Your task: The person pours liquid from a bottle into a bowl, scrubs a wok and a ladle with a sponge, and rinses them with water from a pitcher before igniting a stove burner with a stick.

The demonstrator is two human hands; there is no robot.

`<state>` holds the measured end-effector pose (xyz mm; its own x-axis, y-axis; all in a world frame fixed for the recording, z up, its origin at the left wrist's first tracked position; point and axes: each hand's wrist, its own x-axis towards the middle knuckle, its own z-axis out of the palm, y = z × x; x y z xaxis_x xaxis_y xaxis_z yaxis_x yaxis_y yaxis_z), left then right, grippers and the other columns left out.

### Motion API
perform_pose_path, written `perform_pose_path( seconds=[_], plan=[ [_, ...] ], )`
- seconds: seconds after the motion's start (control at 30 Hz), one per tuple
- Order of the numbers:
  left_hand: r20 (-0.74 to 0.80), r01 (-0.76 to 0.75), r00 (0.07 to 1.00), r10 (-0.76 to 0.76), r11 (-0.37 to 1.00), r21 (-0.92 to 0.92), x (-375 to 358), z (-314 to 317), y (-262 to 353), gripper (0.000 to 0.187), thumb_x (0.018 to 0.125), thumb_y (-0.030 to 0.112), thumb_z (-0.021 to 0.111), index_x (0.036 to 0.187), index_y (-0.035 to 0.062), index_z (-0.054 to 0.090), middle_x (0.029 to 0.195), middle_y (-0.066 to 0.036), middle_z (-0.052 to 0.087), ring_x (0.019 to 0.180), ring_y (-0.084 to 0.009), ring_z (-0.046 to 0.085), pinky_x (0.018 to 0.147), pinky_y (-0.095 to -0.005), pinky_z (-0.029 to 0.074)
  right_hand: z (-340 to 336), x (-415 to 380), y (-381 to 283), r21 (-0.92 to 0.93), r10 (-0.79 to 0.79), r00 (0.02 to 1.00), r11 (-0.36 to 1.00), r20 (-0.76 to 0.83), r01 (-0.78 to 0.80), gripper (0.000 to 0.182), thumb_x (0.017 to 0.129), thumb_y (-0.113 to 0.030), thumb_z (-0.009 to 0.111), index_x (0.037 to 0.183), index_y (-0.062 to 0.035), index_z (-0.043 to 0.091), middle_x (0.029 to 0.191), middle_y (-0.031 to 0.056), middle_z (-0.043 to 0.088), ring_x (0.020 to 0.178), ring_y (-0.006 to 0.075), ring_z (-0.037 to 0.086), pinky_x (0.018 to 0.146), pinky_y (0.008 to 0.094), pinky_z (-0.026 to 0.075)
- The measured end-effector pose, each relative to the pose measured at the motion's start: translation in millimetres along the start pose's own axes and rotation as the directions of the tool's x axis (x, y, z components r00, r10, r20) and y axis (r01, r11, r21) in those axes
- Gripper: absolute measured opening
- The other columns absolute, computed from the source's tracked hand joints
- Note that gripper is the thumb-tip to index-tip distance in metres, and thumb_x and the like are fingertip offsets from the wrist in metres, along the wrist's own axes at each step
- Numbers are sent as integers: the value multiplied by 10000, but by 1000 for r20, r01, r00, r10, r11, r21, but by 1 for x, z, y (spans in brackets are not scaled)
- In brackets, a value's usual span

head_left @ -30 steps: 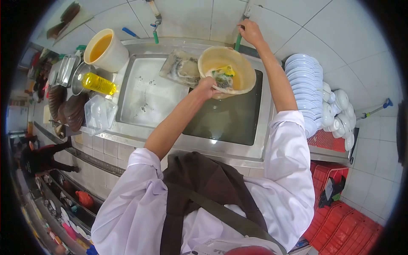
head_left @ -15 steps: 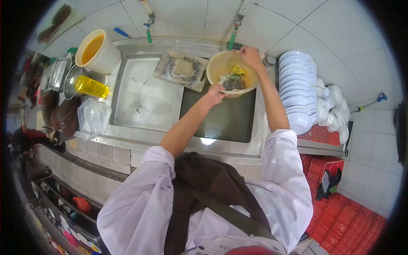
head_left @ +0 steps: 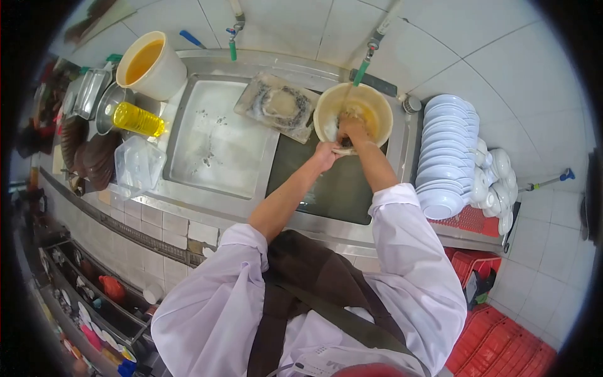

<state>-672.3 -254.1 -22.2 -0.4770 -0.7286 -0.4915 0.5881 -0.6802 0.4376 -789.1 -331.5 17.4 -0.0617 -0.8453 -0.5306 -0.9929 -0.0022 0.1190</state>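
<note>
A cream plastic bucket [head_left: 384, 112] stands tilted towards me over the right sink basin, under a green-tipped tap [head_left: 362, 72]. My left hand [head_left: 327, 156] is closed on its near rim. My right hand [head_left: 353, 129] reaches down inside, among yellowish liquid and whitish suds. Its fingers are hidden, so what they touch does not show. Left of the bucket, a grey, soap-smeared slab [head_left: 276, 103] lies across the sink divider. Murky water [head_left: 314, 188] fills the right basin below my forearms.
Stacked white bowls [head_left: 447, 157] stand close on the right, with more white crockery [head_left: 499, 182] beyond. To the left are a white bucket of orange liquid [head_left: 169, 75], a yellow bottle [head_left: 138, 119] and a clear plastic container [head_left: 139, 164]. Red crates [head_left: 502, 342] sit low right.
My right hand has moved from the bucket's far rim down into it, covering the dark pad and yellow piece seen inside before. My left hand still holds the near rim.
</note>
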Motion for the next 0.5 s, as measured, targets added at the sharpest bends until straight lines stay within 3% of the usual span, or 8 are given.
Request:
perform_pose_path(
  seconds=[0.03,0.13,0.2,0.23,0.33,0.4,0.43,0.5],
  plan=[
    [-52,3,999,-1,999,32,-3,-1,-1,391,802,-12,423,1169,-119,339,1148,-221,460,1037,-346,524,894,-454,451,5,7,-3,-2,-5,1000,1000,2,5,770,590,-279,742,1280,-105,447,1295,158,461,1199,288,447,983,453,353],
    [-84,17,996,-14,999,27,-13,4,7,392,793,-21,420,1171,-98,356,1154,-216,467,1043,-338,526,894,-454,450,43,61,6,130,-51,990,991,130,34,490,632,-199,679,1093,-52,599,1076,181,603,1016,288,584,897,384,438],
    [-42,39,998,-39,999,-11,-8,-6,4,418,783,-31,425,1190,-87,345,1161,-212,467,1029,-338,536,856,-446,478,47,63,12,91,-217,976,972,-17,218,384,632,-137,608,983,17,629,882,205,647,828,297,644,749,377,504],
    [4,55,998,-55,997,-46,-4,-9,2,447,774,-41,430,1209,-77,334,1168,-209,467,1015,-337,547,817,-439,506,47,66,16,95,-212,977,973,-14,212,384,632,-137,608,983,17,629,882,205,647,828,297,644,749,377,504],
    [-53,47,997,-48,999,-8,-7,1,5,453,764,-51,431,1205,-85,334,1159,-216,479,995,-344,557,802,-440,514,10,47,18,35,-223,973,974,-54,225,369,639,-121,588,981,12,625,946,205,637,879,314,627,785,387,493],
    [-49,71,996,-71,997,3,-5,7,11,455,761,-56,431,1205,-84,335,1154,-218,482,991,-347,559,797,-443,517,-1,46,17,19,-131,991,991,12,131,520,647,-167,623,1143,-32,547,1175,208,541,1058,317,551,849,476,456],
    [-49,88,995,-88,996,11,-6,9,14,457,757,-61,430,1204,-84,336,1150,-221,485,987,-351,561,791,-447,520,1,40,13,21,-126,992,992,11,126,520,647,-167,623,1143,-32,547,1175,208,541,1058,317,551,849,476,456],
    [-63,49,997,-47,998,27,-1,4,10,459,751,-67,432,1202,-78,341,1145,-219,486,975,-351,566,784,-452,522,8,18,-1,-37,-51,992,998,-116,47,706,652,-208,653,1301,-112,390,1383,181,323,1223,330,397,878,600,384]
  ],
)
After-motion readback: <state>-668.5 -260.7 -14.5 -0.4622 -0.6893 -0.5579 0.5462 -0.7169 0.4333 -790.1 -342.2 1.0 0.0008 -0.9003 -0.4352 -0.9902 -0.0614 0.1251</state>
